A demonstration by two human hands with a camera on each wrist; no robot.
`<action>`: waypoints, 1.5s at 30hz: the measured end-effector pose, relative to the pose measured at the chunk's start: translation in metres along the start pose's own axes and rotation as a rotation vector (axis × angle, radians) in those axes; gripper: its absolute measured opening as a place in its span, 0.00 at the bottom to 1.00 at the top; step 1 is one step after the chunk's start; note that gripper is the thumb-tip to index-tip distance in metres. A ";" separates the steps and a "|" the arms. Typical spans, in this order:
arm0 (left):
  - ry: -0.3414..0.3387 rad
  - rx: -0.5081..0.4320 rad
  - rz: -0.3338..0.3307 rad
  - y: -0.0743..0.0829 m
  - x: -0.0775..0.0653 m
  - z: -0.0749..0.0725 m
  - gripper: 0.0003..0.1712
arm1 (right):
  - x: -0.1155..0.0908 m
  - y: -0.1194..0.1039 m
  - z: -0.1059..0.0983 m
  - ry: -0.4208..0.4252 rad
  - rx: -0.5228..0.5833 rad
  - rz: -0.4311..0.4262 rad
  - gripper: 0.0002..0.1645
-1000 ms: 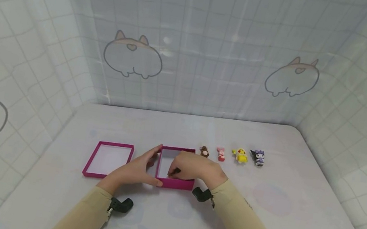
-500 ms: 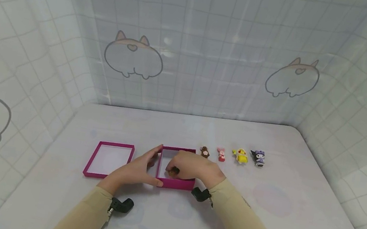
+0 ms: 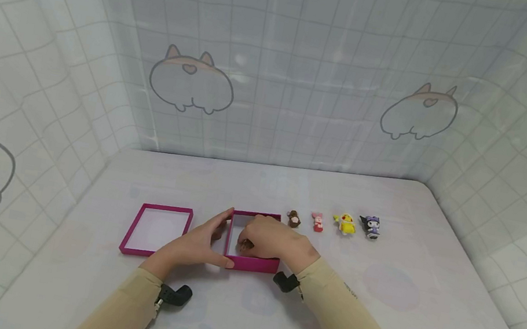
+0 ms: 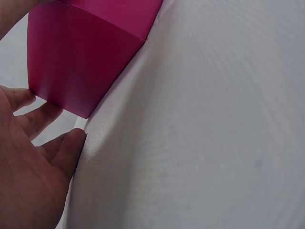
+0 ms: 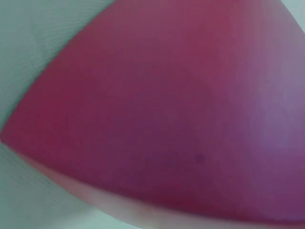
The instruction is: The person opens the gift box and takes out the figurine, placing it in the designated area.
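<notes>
A magenta box (image 3: pixel 253 265) with a white inside stands uncovered on the table. Its left side is spanned by my left hand (image 3: pixel 199 244), thumb at the near corner and a fingertip at the far one. The left wrist view has the magenta box wall (image 4: pixel 76 57) up close, with fingers just beside it. My right hand (image 3: pixel 277 237) reaches down into the box, fingers curled and pinching a small brown object (image 3: pixel 246 246), mostly hidden beneath them. Box wall (image 5: pixel 143 105) fills most of the right wrist view, where no fingers show.
Left of the box lies a magenta-rimmed lid (image 3: pixel 137 252), white inside facing up. Beyond the right hand stand small figurines in a row: brown (image 3: pixel 294 219), pink and red (image 3: pixel 318 222), yellow (image 3: pixel 346 224), purple and black (image 3: pixel 371 226). Tile-patterned curtains (image 3: pixel 300 77) surround the table.
The right fingers have shifted slightly left inside the box, and the brown object has turned a little under them. My left hand, the box and the lid have stayed put.
</notes>
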State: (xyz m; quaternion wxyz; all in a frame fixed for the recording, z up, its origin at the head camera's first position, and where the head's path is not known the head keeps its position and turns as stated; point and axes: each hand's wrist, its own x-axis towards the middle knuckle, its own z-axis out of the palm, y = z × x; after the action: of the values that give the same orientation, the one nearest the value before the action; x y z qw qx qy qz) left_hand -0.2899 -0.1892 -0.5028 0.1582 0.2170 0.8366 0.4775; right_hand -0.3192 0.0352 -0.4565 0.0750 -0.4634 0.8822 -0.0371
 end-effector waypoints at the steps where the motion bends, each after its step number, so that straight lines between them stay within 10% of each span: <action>1: -0.002 0.003 0.002 0.001 0.000 0.000 0.74 | 0.000 0.000 0.000 -0.007 -0.001 0.007 0.05; 14: -0.006 -0.019 -0.007 0.007 -0.002 0.001 0.71 | -0.003 0.006 -0.014 -0.152 0.104 0.020 0.24; 22: -0.013 -0.021 -0.013 0.005 0.000 0.000 0.72 | -0.004 0.009 -0.013 -0.107 0.158 -0.025 0.09; 45: -0.004 -0.015 0.011 -0.003 0.000 0.001 0.73 | 0.000 0.003 0.000 -0.006 -0.011 0.032 0.14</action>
State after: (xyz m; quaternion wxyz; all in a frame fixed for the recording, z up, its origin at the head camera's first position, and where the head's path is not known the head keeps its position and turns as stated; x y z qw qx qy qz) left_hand -0.2897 -0.1896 -0.5058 0.1590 0.2214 0.8314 0.4842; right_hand -0.3217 0.0364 -0.4567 0.0755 -0.4499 0.8894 -0.0299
